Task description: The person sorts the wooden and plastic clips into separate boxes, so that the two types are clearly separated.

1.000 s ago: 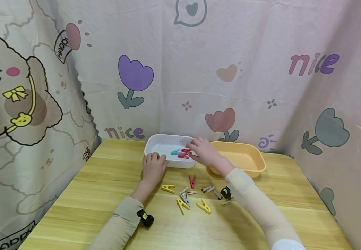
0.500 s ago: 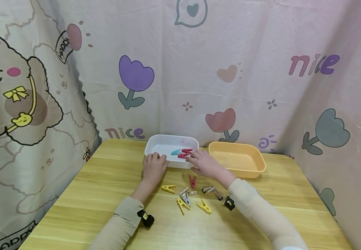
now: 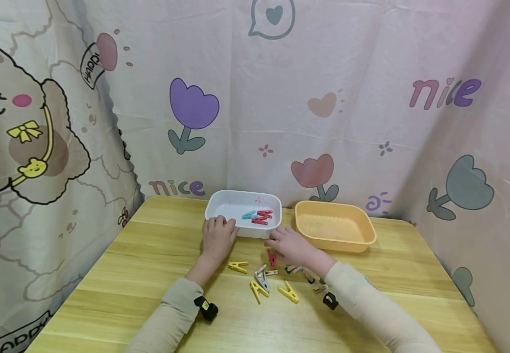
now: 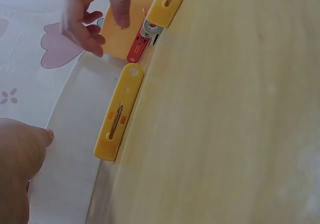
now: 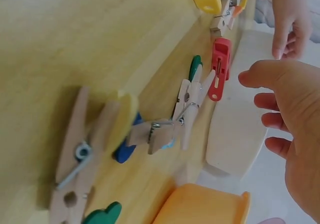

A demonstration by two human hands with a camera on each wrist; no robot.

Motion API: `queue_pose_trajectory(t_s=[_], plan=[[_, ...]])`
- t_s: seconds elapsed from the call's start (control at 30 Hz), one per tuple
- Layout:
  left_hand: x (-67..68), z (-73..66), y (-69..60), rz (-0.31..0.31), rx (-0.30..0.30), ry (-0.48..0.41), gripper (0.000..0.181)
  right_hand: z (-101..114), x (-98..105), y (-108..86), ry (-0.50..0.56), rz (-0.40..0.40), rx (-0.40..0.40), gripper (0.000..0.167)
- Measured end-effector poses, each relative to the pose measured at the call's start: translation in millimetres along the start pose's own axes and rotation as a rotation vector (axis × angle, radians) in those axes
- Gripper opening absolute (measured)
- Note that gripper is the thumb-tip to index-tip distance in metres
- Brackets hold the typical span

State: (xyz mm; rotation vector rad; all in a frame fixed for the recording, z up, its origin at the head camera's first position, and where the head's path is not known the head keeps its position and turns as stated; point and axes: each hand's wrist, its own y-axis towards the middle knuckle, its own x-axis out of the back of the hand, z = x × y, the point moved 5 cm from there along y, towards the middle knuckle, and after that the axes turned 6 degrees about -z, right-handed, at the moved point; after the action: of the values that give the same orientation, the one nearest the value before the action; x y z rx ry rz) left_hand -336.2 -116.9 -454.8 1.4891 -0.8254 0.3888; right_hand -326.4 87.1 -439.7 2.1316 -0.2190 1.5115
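Observation:
My left hand (image 3: 218, 240) grips the near-left rim of the white tray (image 3: 250, 232), its thumb lying along the outer wall in the left wrist view. Inside that tray lie several red clothespins (image 3: 260, 221) and a teal clothespin (image 3: 249, 214). My right hand (image 3: 294, 247) hovers just off the tray's near-right corner, fingers loosely bent with nothing between them. Below its fingertips a red clothespin (image 3: 272, 258) lies on the table; the right wrist view shows this red clothespin (image 5: 220, 68) apart from the thumb.
Yellow clothespins (image 3: 288, 292), a grey clothespin (image 3: 261, 281) and several wooden clothespins (image 3: 271, 272) lie across the table (image 3: 127, 274). Some wooden ones at right carry coloured shapes, such as a green heart (image 5: 104, 215). A yellow tray (image 3: 345, 246) stands right of the white one.
My right hand has drawn back from above the white tray's right end, down toward the red clothespin on the table. My left hand has stayed at the rim.

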Motion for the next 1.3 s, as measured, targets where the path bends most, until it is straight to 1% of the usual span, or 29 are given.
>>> queue_pose_trajectory(t_s=[0.13, 0.33, 0.4, 0.73, 1.07, 1.3], plan=[[-0.2, 0.0, -0.4, -0.014, -0.003, 0.002, 0.02, 1.4, -4.8, -2.1, -0.007, 0.056, 0.004, 0.031], [0.2, -0.3, -0.7, 0.02, 0.01, 0.007, 0.022, 2.7, -12.8, -3.4, -0.018, 0.12, 0.004, 0.033], [0.6, -0.6, -0.9, 0.021, 0.01, 0.006, 0.022, 2.7, -15.5, -3.9, -0.015, 0.133, 0.0, 0.032], [1.1, -1.1, -0.8, -0.008, 0.0, -0.006, 0.021, 2.9, -19.8, -3.5, 0.002, 0.142, -0.014, 0.031], [1.6, -1.8, -1.2, 0.01, 0.005, -0.014, 0.022, 2.7, -20.9, -3.3, 0.009, 0.169, -0.028, 0.025], [1.1, -0.9, -0.8, -0.008, -0.002, -0.023, 0.021, 2.0, -18.7, -2.5, 0.036, 0.156, -0.034, 0.018]])
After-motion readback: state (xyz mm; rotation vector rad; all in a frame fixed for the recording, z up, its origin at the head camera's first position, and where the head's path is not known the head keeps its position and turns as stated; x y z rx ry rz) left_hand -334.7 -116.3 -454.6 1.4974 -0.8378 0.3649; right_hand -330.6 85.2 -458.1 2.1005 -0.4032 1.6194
